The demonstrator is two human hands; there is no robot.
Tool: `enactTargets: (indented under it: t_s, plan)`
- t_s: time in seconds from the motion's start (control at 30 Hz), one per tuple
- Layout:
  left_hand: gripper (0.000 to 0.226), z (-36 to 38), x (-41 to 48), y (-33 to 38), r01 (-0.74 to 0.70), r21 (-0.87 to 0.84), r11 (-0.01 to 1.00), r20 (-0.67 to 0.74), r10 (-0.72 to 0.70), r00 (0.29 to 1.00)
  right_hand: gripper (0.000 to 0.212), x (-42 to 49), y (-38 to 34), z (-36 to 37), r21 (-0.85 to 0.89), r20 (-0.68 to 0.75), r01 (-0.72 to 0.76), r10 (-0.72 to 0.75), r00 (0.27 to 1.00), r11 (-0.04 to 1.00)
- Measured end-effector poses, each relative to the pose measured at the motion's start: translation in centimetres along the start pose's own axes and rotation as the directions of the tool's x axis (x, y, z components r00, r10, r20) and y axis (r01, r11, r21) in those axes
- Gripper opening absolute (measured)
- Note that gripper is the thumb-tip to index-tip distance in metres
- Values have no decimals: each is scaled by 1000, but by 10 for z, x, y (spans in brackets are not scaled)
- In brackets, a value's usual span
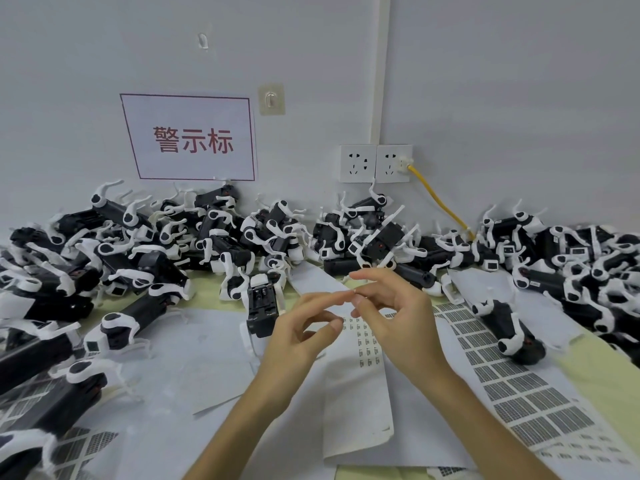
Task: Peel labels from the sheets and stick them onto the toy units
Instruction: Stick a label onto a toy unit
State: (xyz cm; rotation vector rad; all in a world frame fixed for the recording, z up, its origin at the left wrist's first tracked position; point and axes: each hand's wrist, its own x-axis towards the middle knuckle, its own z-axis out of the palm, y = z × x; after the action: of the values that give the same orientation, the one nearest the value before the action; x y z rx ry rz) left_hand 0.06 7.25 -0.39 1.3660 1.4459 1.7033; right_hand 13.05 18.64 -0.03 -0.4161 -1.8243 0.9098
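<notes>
Forefinger and thumb of my right grip (398, 317) pinch a tiny label (354, 291) mid-frame; left grip (298, 337) hangs loose, empty.

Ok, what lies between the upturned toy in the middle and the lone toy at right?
In the head view, label sheets lie there, with the left hand and right hand held above them.

Pale yellow-green desk (620, 379), mostly papered over. Black-and-white toy dog units (117, 251) heaped along the back edge and down both sides. One single unit (262, 306) lies front-centre, another (507, 329) on the right, on top of the sheets. Blank white backing sheets (194, 344) on the left and in the centre. White label sheets with grey grids (519, 386) on the right, more at bottom left. Part-peeled sheet with a few small labels (363, 341) in the centre.
</notes>
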Motion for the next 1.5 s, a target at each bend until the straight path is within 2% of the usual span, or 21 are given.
enactTargets:
  t_s: [0.13,0.27,0.37,0.43,0.47,0.53,0.57,0.6,0.67,0.73,0.8,0.83,0.97,1.07,1.17,1.23,1.3,1.4,1.5]
  plan:
    - [32,0,0,-1,-8,-15,1000,-10,8,1000,15,1,2,0,-45,-7,9,-9,1000,999]
    - [30,-1,1,-3,-28,-8,1000,-40,28,999,13,0,3,1,-103,-3,35,-35,999,994]
    - [31,-2,2,-4,-55,18,998,-10,55,998,14,1,3,0,-135,-6,61,-63,998,989]
    - [34,-1,2,-5,-111,97,989,-54,117,992,16,1,3,1,-157,2,91,-92,996,983]
    - [36,-1,2,-7,-145,193,970,-128,172,977,17,1,3,2,-165,4,103,-104,995,981]
    - [37,-5,5,-12,-129,446,886,-346,304,888,19,1,3,2,-174,-11,109,-113,994,979]
    - [36,-9,8,-15,-60,529,847,-468,350,812,19,1,4,2,-171,-23,103,-108,994,980]
    - [35,-14,10,-17,33,537,843,-589,347,730,19,1,4,1,-164,-33,91,-98,995,982]
    - [42,-26,12,-21,174,381,908,-771,208,602,17,2,5,-1,-150,-47,63,-71,996,987]
    - [44,-34,15,-25,203,58,977,-818,-71,570,21,2,6,0,-146,-32,26,-31,999,989]
    - [41,-36,18,-26,218,-274,937,-729,-350,588,31,1,8,2,-145,43,-8,14,999,989]
    - [41,-35,18,-26,248,-362,899,-669,-436,602,37,0,10,3,-148,97,-29,44,994,989]
    - [47,-30,15,-21,261,-485,835,-523,-516,678,66,-5,16,9,-158,336,-138,185,923,978]
    - [50,-24,12,-15,264,-610,747,-309,-531,789,91,-12,19,19,-143,436,-150,198,878,978]
    - [54,-15,10,-11,333,-589,737,-92,-471,878,98,-15,17,23,-142,384,-96,144,912,985]
    - [57,-9,9,-9,337,-541,770,-52,-430,901,97,-13,16,20,-123,281,-82,114,953,989]
    - [59,-7,10,-8,332,-555,763,0,-399,917,97,-9,17,16,-95,192,-66,83,978,993]
    - [54,-8,10,-7,323,-601,731,60,-361,930,102,-5,16,10,-84,178,-39,54,983,996]
    - [52,-9,10,-12,296,-586,754,57,-326,944,90,-5,17,10,-85,150,-27,40,988,996]
